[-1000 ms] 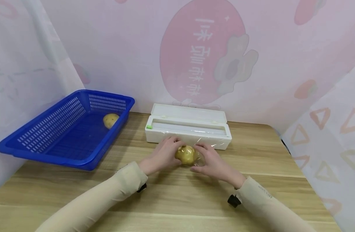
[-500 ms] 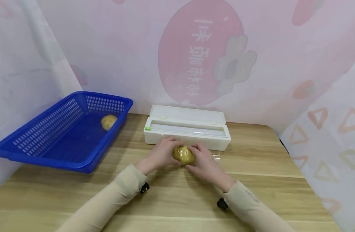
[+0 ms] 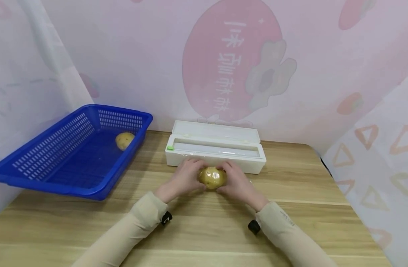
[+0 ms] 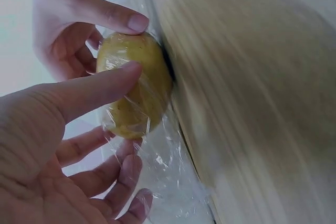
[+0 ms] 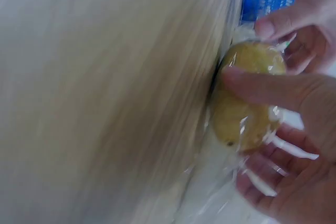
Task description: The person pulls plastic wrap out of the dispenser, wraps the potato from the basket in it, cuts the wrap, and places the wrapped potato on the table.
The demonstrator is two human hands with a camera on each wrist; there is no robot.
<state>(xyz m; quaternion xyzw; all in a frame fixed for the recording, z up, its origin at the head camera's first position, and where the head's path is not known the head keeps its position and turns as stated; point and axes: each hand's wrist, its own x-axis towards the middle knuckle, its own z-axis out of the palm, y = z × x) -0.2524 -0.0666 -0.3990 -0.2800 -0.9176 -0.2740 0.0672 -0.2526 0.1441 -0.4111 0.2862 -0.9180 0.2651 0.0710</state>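
A yellow potato (image 3: 212, 178) covered in clear cling film (image 4: 173, 163) sits on the wooden table between both hands. My left hand (image 3: 186, 177) grips its left end, thumb on the near side and fingers round the far side. On the right end, my right hand (image 3: 238, 182) holds it the same way. Loose film trails past the left fingers in the left wrist view, and wrinkled film covers the potato (image 5: 244, 111) in the right wrist view. Directly behind the hands stands a white cling film box (image 3: 174, 159), its lid raised and a roll inside.
A blue plastic basket (image 3: 123, 165) stands at the left with an unwrapped potato (image 3: 124, 141) in it. A green slider (image 3: 170, 148) shows on the box's left end. Behind the wooden table (image 3: 204, 233) hangs a pale printed cloth (image 3: 143, 55).
My right hand has moved left and closed in round the potato's right end, where the film stuck out. The left hand has stayed on the left end. The potato has turned slightly.
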